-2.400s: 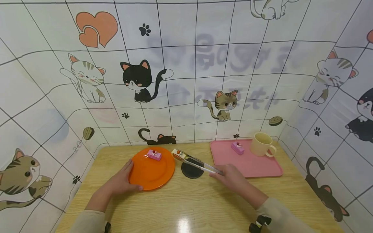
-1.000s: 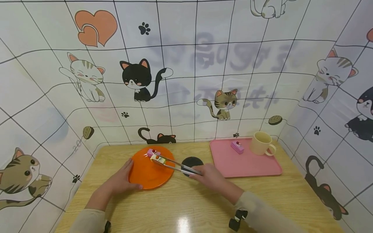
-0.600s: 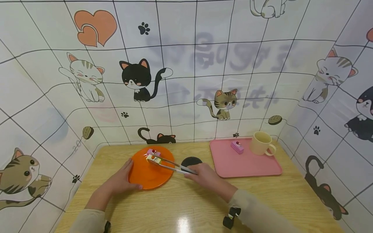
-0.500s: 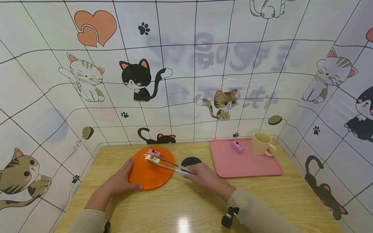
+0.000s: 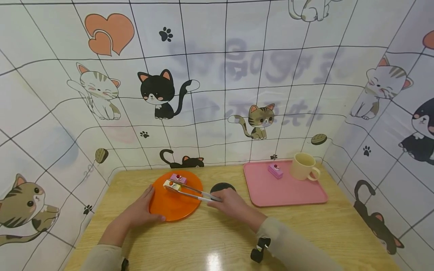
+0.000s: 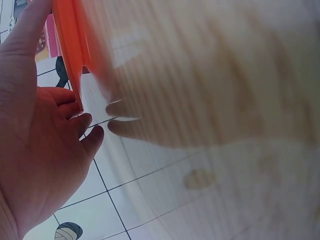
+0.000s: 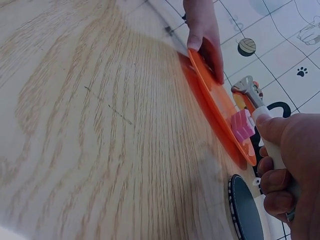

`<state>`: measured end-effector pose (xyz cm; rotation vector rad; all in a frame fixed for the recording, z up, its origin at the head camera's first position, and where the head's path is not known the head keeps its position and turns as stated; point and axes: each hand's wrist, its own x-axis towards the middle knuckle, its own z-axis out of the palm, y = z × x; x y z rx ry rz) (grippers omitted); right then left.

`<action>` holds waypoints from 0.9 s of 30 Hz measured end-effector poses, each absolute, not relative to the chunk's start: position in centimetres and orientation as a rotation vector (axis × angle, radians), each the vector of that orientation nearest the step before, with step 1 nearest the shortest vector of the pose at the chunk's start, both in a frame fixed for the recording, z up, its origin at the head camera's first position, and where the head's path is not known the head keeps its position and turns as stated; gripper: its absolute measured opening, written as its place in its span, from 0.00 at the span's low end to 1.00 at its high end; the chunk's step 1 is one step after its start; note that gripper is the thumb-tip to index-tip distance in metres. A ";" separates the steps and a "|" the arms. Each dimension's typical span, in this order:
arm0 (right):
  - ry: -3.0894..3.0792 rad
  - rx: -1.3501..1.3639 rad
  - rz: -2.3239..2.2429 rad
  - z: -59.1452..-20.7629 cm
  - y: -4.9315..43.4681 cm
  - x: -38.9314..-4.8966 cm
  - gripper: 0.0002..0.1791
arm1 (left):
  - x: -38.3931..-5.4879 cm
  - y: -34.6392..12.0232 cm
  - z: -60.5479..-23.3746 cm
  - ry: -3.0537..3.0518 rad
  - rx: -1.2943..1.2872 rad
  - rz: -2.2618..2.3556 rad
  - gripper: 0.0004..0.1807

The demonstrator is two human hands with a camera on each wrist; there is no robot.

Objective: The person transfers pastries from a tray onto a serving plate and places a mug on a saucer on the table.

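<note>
My left hand (image 5: 141, 209) holds the left rim of the orange plate (image 5: 176, 209), thumb at the near edge; in the left wrist view, fingers (image 6: 92, 140) curve beside it. The right hand (image 5: 232, 205) grips a pair of metal tongs (image 5: 198, 194) by their pale handles (image 7: 272, 150). Pinched between the tong tips is a small yellow cake slice (image 5: 172, 184) with an orange topping, held over the plate. Just behind it, a pink cake slice (image 5: 178, 178) with a red topping sits on the plate. The tongs partly cover the yellow slice in the right wrist view.
On the right of the wooden table (image 5: 210, 233), a pink tray (image 5: 288, 194) bears another pink cake slice (image 5: 275, 171) and a cream mug (image 5: 303, 166). A round black coaster (image 5: 222, 186) lies between plate and tray, partly behind my right hand. Cat-print sheeting surrounds the table.
The right hand has carried the tongs and yellow slice leftward, from above the coaster to over the plate, near the pink slice. My left hand has stayed at the plate's rim.
</note>
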<state>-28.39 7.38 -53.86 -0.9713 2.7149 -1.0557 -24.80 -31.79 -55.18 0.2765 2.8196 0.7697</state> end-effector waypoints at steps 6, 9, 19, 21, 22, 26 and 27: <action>2.720 -0.944 -1.055 -54.4 6.6 -28.6 0.10 | -24.6 -31.7 -55.1 2.814 0.265 0.769 0.78; 2.721 -0.937 -1.053 -54.5 6.3 -28.7 0.09 | -24.6 -31.7 -55.0 2.815 0.266 0.767 0.77; 2.690 -0.886 -1.047 -54.6 5.4 -28.8 0.07 | -24.8 -31.8 -55.3 2.815 0.265 0.760 0.78; 2.691 -0.882 -1.049 -54.5 5.3 -28.7 0.07 | -24.8 -31.8 -55.3 2.819 0.267 0.763 0.78; 2.690 -0.882 -1.049 -54.5 5.2 -28.7 0.07 | -24.8 -31.8 -55.3 2.820 0.267 0.763 0.77; 2.686 -0.885 -1.044 -54.6 4.9 -28.8 0.07 | -24.9 -31.8 -55.3 2.822 0.267 0.765 0.78; 2.685 -0.884 -1.041 -54.7 4.9 -28.8 0.06 | -24.9 -31.8 -55.4 2.819 0.264 0.764 0.78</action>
